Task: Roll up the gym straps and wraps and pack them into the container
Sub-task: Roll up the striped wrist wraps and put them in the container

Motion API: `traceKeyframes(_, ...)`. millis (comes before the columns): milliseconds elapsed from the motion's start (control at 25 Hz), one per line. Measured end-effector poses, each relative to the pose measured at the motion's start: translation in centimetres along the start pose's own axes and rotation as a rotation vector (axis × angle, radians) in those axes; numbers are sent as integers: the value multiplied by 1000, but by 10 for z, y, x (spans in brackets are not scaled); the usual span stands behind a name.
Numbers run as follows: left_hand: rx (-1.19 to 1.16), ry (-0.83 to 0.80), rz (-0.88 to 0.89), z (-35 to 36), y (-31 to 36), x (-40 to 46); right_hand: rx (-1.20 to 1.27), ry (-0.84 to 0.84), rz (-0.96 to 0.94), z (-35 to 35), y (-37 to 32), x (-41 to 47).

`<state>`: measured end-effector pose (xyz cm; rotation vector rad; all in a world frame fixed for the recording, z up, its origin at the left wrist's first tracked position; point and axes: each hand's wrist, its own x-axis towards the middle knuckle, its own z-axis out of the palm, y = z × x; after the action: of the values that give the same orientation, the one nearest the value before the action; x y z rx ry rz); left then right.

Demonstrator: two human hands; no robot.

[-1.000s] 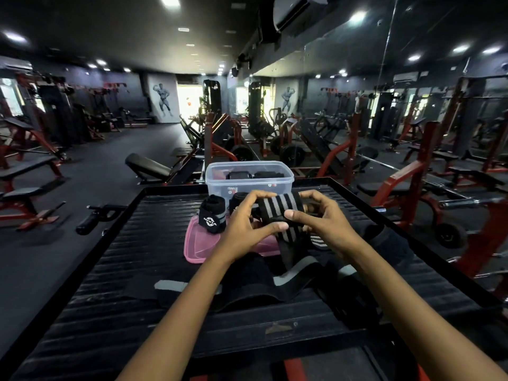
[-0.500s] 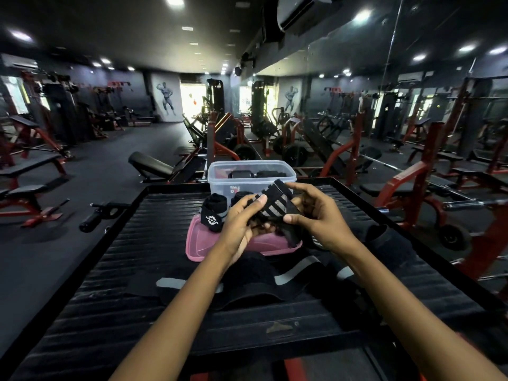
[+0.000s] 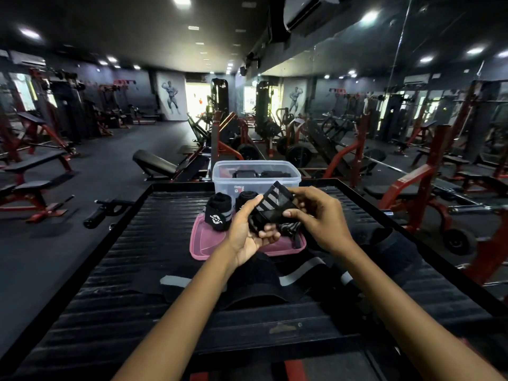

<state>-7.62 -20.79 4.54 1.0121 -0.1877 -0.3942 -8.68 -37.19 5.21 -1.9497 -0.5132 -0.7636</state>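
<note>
A dim gym with red-framed machines, black benches and a mirrored wall stretches behind a black ribbed table [image 3: 154,270] with a raised rim. At 12 o'clock on the table, at its far edge, stands a clear plastic container [image 3: 255,180] with dark rolled items inside. Just in front of it lies a pink lid [image 3: 204,243], flat on the table. On the lid's 10 o'clock corner stands a rolled black wrap [image 3: 218,213] with a grey band and a white logo; a second black roll [image 3: 246,198] stands just beside it toward 1 o'clock, partly hidden by the fingers.

Above the lid, both hands hold a black wrist wrap with grey stripes [image 3: 270,207]. The left hand [image 3: 248,235] has its fingers curled under and round the rolled part, thumb up against the striped face. The right hand [image 3: 319,215] pinches the wrap's flat end from the 3 o'clock side, thumb in front and fingers behind. A loose striped tail hangs from the wrap onto the lid.

Nearer, at 6 o'clock of the lid, unrolled black straps with grey bands [image 3: 299,274] lie spread across the table under the forearms, and a dark bundle [image 3: 384,243] sits at 4 o'clock, its form unclear.
</note>
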Motion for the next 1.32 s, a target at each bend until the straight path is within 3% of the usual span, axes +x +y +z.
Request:
traceKeyframes(160,-35,19,-61,-2,6,-2,-49,-1,-27,4,-2,5)
traceKeyframes(320,66,-12,-159,-16,16,-5,128,-197,67,8,0,11)
traceKeyframes(400,135,27,-147,-21,21,-6,169,-217,92,17,0,12)
traceKeyframes(520,301,80,109,-36,29,-3,107,-135,94,36,-2,13)
traceKeyframes(640,703,82,356,-64,42,-6,99,-94,171,59,-1,14)
traceKeyframes(720,929,141,432,-82,47,-9,128,-122,224,75,3,14)
traceKeyframes(840,1089,226,494,-98,51,-12,123,-198,256,93,5,14)
traceKeyframes(1160,1489,140,365,-136,38,-5,-127,-510,234,102,22,10)
traceKeyframes(1320,1554,117,334,-140,32,-2,-260,-377,242,91,37,16)
